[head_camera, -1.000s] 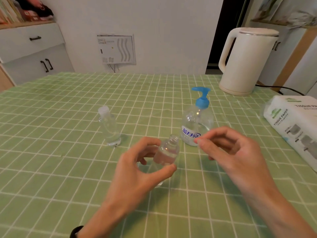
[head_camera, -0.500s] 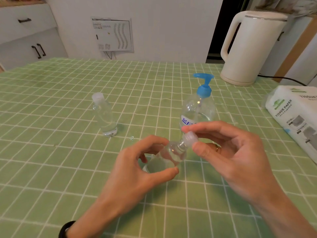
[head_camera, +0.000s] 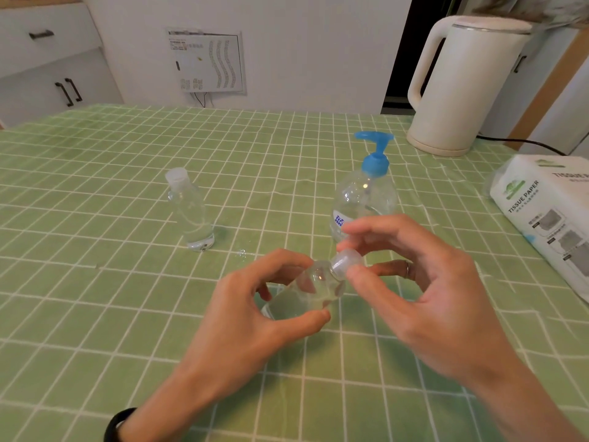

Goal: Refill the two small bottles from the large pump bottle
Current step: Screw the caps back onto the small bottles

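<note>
Small clear plastic bottle (head_camera: 314, 290) low over green checked table (head_camera: 127, 314), left hand (head_camera: 251, 317) grip curled round its body. Long axis tilts up-right; translucent cap (head_camera: 347, 264) pinched in right hand (head_camera: 430, 295) grip. Twist likely runs about that axis.

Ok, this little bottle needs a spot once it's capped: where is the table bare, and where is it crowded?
Bare cloth: left of the standing small bottle, the wide stretch behind it toward the wall, and the gap between it and the pump bottle. Crowded: the right side, with the kettle and tissue pack.
</note>
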`<action>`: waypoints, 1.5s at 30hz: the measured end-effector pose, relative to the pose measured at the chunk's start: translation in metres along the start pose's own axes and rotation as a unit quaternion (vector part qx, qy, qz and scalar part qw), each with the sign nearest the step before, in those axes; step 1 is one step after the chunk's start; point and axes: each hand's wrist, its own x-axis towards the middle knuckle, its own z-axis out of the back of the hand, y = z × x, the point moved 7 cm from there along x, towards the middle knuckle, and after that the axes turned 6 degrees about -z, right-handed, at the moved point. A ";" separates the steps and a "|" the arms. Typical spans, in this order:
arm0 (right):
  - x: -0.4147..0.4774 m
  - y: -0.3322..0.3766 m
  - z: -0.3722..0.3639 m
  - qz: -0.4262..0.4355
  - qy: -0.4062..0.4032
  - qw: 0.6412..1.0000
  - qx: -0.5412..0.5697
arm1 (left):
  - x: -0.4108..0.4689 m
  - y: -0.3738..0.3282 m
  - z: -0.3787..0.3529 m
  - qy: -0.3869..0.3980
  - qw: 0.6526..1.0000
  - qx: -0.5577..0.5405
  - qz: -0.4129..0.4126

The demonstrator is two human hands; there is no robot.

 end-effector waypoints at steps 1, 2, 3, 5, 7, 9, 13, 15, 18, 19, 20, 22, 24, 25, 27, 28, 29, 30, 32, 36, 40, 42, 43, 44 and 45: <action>0.000 -0.002 0.000 -0.008 -0.003 1.000 -0.006 | 0.000 0.000 0.000 0.000 1.000 0.001 0.000; 0.000 -0.002 0.000 -0.016 0.001 1.000 -0.009 | 0.000 0.000 0.000 -0.001 1.000 0.000 0.000; 0.000 -0.002 -0.001 -0.020 0.010 1.000 -0.011 | 0.000 0.000 0.000 0.000 1.000 0.000 0.000; 0.001 -0.002 -0.001 -0.011 0.029 0.999 -0.024 | 0.000 0.000 0.000 0.002 1.000 0.000 -0.002; 0.001 -0.002 -0.001 -0.005 0.026 0.999 -0.041 | 0.000 0.000 0.000 0.001 1.000 -0.002 -0.003; 0.000 -0.004 -0.001 -0.017 0.016 0.999 -0.048 | 0.000 0.001 0.001 -0.002 1.000 -0.004 -0.003; 0.001 -0.002 -0.002 -0.015 0.036 0.998 -0.039 | 0.000 0.001 0.001 0.000 1.000 0.000 -0.003; 0.000 -0.002 -0.003 -0.004 0.034 0.998 -0.062 | -0.001 0.002 0.001 0.000 1.000 -0.001 0.000; 0.000 -0.005 -0.004 -0.038 0.030 0.997 -0.053 | -0.001 0.002 0.001 -0.001 1.000 0.002 0.000; 0.001 -0.006 -0.003 -0.047 0.031 0.998 -0.039 | -0.001 0.002 0.001 0.000 1.000 0.003 -0.001; 0.001 -0.005 -0.003 -0.047 0.033 0.998 -0.033 | -0.001 0.002 0.001 0.000 1.000 0.003 -0.002; 0.002 -0.003 -0.003 -0.034 0.043 0.998 -0.042 | -0.002 0.001 0.001 0.001 1.000 0.003 -0.002; 0.001 -0.005 -0.005 -0.037 0.044 0.997 -0.050 | -0.002 0.000 0.000 0.002 1.000 0.004 -0.003; 0.001 -0.006 -0.005 -0.047 0.043 0.997 -0.047 | -0.002 0.000 -0.001 0.002 1.000 0.005 -0.004; 0.001 -0.007 -0.004 -0.058 0.046 0.997 -0.039 | -0.001 0.000 -0.001 0.002 1.000 0.005 -0.005; 0.001 -0.007 -0.004 -0.053 0.053 0.996 -0.043 | -0.001 0.000 -0.001 0.002 1.000 0.005 -0.005; 0.001 -0.007 -0.005 -0.044 0.060 0.996 -0.056 | -0.002 0.000 -0.001 0.002 1.000 0.004 -0.005; 0.000 -0.006 -0.005 -0.038 0.061 0.995 -0.067 | -0.001 0.000 -0.001 0.002 1.000 0.004 -0.005; 0.000 -0.008 -0.006 -0.042 0.053 0.995 -0.074 | -0.002 -0.001 0.000 0.002 1.000 0.006 -0.006; 0.001 -0.008 -0.006 -0.054 0.059 0.995 -0.057 | -0.002 0.000 0.000 0.005 1.000 0.011 -0.007; 0.001 -0.007 -0.006 -0.048 0.055 0.995 -0.066 | -0.002 0.000 0.000 0.005 1.000 0.014 -0.009; 0.001 -0.007 -0.006 -0.055 0.056 0.995 -0.060 | -0.002 0.000 0.000 0.003 1.000 0.017 -0.009; 0.001 -0.008 -0.005 -0.051 0.058 0.995 -0.064 | -0.002 0.000 0.000 0.003 1.000 0.017 -0.009; 0.001 -0.007 -0.005 -0.047 0.061 0.995 -0.069 | -0.002 0.000 -0.001 0.004 1.000 0.017 -0.009; 0.001 -0.007 -0.005 -0.044 0.060 0.995 -0.072 | -0.002 0.000 -0.001 0.004 1.000 0.016 -0.009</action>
